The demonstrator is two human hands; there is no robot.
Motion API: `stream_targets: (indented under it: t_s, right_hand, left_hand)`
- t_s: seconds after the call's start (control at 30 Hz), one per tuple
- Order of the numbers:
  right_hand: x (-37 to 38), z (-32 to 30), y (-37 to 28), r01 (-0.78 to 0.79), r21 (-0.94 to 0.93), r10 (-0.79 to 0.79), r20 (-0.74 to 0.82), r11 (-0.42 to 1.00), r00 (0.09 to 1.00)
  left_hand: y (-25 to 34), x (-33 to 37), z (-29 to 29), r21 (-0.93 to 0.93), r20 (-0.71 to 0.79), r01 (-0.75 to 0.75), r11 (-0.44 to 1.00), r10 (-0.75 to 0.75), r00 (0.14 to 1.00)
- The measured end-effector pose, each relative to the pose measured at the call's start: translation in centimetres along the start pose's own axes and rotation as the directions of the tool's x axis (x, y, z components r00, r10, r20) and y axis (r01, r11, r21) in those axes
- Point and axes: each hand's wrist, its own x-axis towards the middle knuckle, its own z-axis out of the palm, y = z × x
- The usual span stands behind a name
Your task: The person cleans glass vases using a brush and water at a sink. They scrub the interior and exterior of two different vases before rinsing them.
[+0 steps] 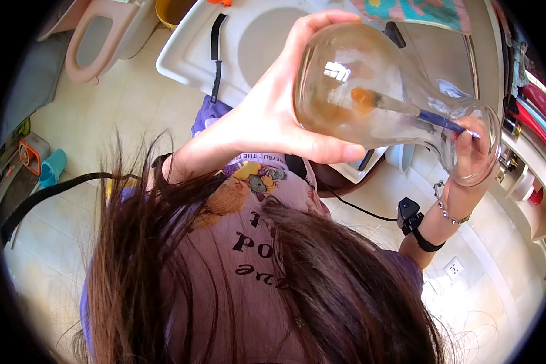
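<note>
We count one clear glass carafe (376,91), held up on its side over the white sink (249,48), its round belly toward our left and its flared mouth toward our right. One brush (406,109) runs in through that mouth, its blue handle at the rim and its orange tip well inside the belly. Our left hand (273,115) is spread wide around the belly, thumb along the underside and fingers over the top. Our right hand (467,145) sits at the mouth, fingers closed on the brush handle, though the glass blurs the grip, so we judge it pinched rather than fisted. One bracelet (446,209) and one black band (428,242) circle the right wrist. The carafe hangs clear of the sink edge, with open floor (103,121) to our left and shelves (528,182) close on the right.
</note>
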Motion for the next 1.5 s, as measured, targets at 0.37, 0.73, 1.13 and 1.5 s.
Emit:
stream_targets:
  t_s: [0.37,0.73,1.13,1.5]
  right_hand:
    - [0.5,-0.9,-2.9,0.287,-0.373,-0.184,0.289,0.882,0.94]
    - [-0.4,1.0,-1.0,-0.076,-0.071,0.101,0.452,0.995,0.887]
    - [-0.7,0.8,0.3,-0.039,-0.063,0.06,0.368,0.997,0.928]
    - [-1.1,1.1,-1.5,0.157,-0.101,-0.125,0.274,0.982,0.954]
  left_hand:
    - [0.5,0.6,-0.4,-0.115,0.11,0.129,0.985,-0.116,0.987]
    - [-0.2,0.5,-0.3,-0.068,0.094,0.199,0.978,-0.193,0.977]
    - [-0.5,0.2,-0.2,-0.051,0.107,0.158,0.986,-0.152,0.983]
    - [-0.6,0.0,0.5,-0.05,0.114,0.215,0.975,-0.209,0.971]
